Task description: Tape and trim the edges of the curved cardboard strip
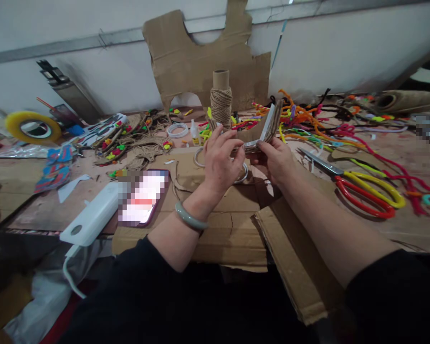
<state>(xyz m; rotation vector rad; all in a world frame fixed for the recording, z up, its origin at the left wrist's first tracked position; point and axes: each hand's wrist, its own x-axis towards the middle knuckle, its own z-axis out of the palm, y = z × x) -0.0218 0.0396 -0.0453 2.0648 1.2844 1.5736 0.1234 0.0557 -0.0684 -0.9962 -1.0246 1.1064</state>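
Observation:
Between my two hands is a bent piece of cardboard (273, 125) with a white strip along its inner face. My right hand (276, 160) grips its lower right part, thumb on top. My left hand (220, 160), with a green bangle (190, 217) at the wrist, has its fingers curled at the left side of the piece; what the fingertips pinch is partly hidden. A pale ring (242, 174) shows just below the left hand. Behind the hands stands a cone of brown twine (221, 105). Flat cardboard (215, 234) lies under my forearms.
Large scissors (365, 191) with red and yellow handles lie at right, near tangled coloured cords (318, 124). At left are a phone (145, 198), a white power strip (93, 215) and yellow tape (32, 128). A glue bottle (194, 134) stands behind. Cut cardboard (208, 62) leans on the wall.

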